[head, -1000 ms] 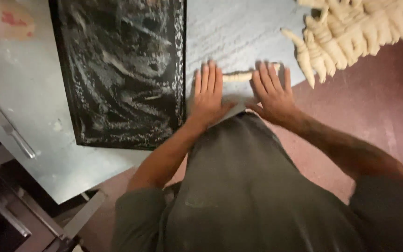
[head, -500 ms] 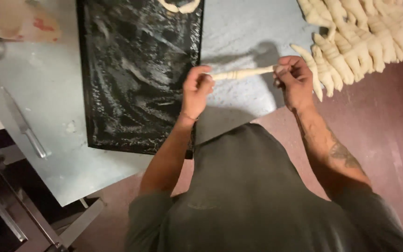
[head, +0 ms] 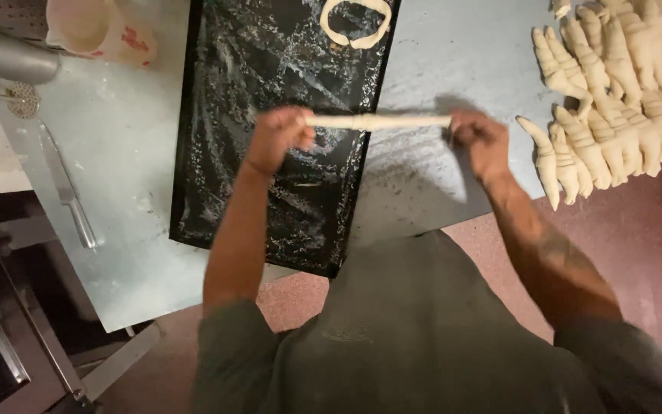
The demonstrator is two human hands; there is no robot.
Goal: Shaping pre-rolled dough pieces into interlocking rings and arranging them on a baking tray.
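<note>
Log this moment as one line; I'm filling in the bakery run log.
left hand: grips dough rope end | right hand: grips other end | dough rope: stretched level, partly above black baking tray | dough ring: on tray

Head camera, steep downward view, table [head: 132,153] near.

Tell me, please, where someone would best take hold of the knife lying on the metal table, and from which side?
Grip the knife by its handle, the thicker rounded end nearest the table's front edge, coming from above on that near side. It lies flat with the blade pointing away toward the skimmer, so the handle is the safe part, and bare tabletop surrounds it.
</note>
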